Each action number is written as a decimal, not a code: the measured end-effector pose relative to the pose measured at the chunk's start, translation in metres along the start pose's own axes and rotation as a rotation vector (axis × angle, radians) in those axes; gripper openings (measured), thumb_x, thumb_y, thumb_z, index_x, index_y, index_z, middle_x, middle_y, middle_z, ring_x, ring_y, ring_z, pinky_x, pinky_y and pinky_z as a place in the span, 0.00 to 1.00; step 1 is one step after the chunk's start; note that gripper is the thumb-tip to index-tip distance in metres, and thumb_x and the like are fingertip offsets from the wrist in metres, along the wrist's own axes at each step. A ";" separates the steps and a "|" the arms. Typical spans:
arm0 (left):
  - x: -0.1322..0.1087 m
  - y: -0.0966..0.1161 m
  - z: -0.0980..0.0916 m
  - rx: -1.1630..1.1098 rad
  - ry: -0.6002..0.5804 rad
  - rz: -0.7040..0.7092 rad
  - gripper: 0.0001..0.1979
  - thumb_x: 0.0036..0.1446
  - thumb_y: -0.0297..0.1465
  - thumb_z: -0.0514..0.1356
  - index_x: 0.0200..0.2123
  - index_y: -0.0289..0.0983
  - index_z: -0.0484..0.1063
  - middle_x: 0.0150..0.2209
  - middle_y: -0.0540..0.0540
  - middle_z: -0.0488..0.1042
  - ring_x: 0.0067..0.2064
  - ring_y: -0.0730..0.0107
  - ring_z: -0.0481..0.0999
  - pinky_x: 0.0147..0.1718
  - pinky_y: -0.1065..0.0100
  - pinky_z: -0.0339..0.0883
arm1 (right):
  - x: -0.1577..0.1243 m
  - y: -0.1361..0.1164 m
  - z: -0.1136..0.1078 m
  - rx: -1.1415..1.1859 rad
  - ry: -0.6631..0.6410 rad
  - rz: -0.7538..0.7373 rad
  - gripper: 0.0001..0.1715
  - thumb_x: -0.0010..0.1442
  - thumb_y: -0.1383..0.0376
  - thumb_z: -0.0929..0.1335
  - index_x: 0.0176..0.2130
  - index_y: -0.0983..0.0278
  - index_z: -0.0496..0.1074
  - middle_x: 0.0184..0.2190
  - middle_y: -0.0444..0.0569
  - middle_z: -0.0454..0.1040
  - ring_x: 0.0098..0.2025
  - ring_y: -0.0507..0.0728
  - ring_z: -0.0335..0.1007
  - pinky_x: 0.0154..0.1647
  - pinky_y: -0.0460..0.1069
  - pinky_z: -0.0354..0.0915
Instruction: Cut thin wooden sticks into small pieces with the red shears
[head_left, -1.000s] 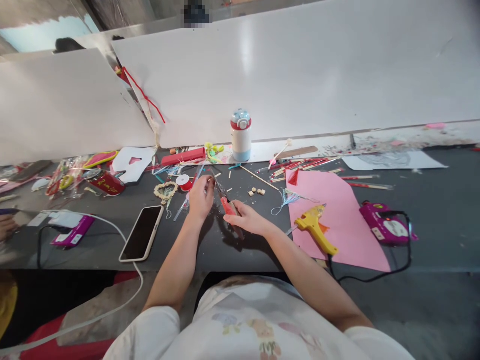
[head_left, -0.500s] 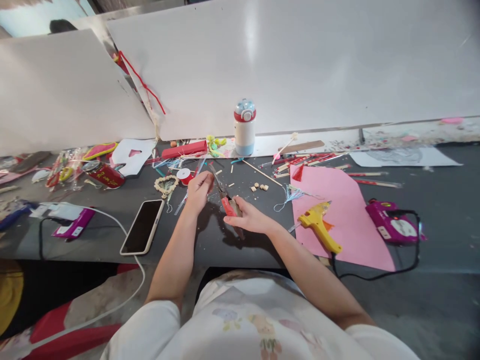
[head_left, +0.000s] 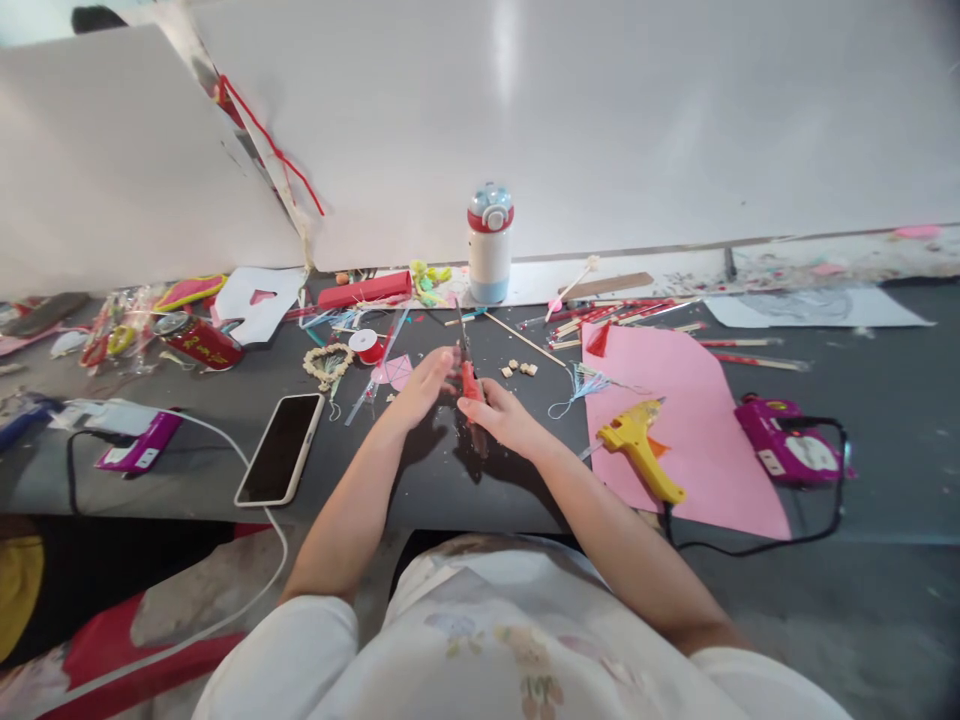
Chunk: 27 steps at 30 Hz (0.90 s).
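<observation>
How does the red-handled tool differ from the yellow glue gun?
The red-handled tool is gripped in the right hand, while the yellow glue gun lies on the pink sheet.
The tool has a dark, narrow front end beyond its red handle; the glue gun's body is mostly yellow.
A black cord shows at the glue gun's handle end; none shows on the tool.
Both have handles.

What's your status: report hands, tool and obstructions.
Right hand gripping long-nosed, red-handled metal tool, nose pointing away. Left hand close beside it, contents unclear. Small pale blocky pieces nearby, apart from tool.
</observation>
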<state>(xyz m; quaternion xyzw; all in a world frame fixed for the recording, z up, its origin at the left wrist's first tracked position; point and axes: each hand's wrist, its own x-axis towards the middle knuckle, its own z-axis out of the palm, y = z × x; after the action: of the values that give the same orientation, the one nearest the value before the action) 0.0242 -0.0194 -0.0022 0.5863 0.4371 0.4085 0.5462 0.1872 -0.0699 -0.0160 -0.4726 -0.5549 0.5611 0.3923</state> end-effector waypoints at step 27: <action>-0.005 0.002 0.027 -0.157 -0.065 -0.255 0.21 0.38 0.42 0.74 0.27 0.31 0.74 0.22 0.47 0.75 0.22 0.72 0.73 0.22 0.71 0.67 | 0.009 0.008 0.016 0.049 -0.016 0.105 0.07 0.59 0.65 0.62 0.30 0.62 0.67 0.16 0.39 0.63 0.17 0.50 0.61 0.20 0.47 0.61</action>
<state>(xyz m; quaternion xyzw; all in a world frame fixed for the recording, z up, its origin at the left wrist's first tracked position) 0.0488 -0.0321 -0.0021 0.4945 0.4569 0.3495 0.6516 0.1702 -0.0658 -0.0261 -0.4870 -0.5186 0.5979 0.3694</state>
